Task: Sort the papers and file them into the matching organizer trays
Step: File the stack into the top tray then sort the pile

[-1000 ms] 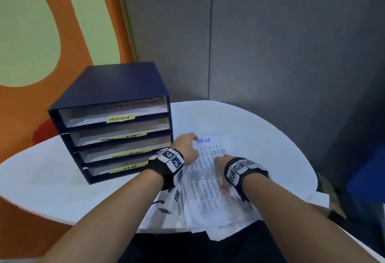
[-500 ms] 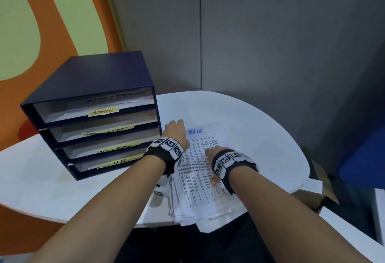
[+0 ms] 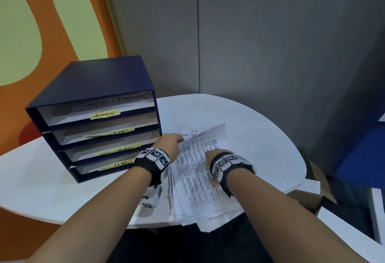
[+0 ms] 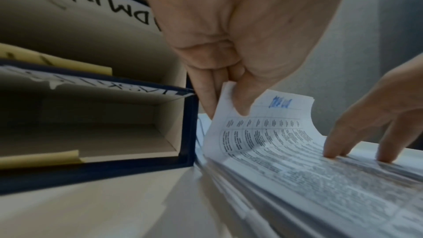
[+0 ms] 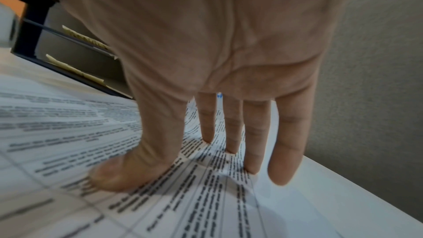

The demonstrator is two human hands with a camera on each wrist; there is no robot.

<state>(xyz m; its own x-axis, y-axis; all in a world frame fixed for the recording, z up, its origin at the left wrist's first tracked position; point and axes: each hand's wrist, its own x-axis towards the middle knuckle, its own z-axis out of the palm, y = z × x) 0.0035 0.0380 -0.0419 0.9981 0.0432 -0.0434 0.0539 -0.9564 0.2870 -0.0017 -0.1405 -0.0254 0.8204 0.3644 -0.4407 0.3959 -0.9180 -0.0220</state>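
Head view, what's at the edges?
— The paper stack overhangs the white table's near rim, just right of the blue organizer.

And the hands?
— The left hand pinches the top sheet's far-left corner, curling it up. The right hand, fingers straight and spread, presses the sheet. Bare tabletop lies beyond.

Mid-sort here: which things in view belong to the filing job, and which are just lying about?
In the job:
- top sheet, corner pinched by left hand
- paper stack, pressed by right hand
- blue organizer with labelled trays

Lying about:
- cardboard box beyond the table
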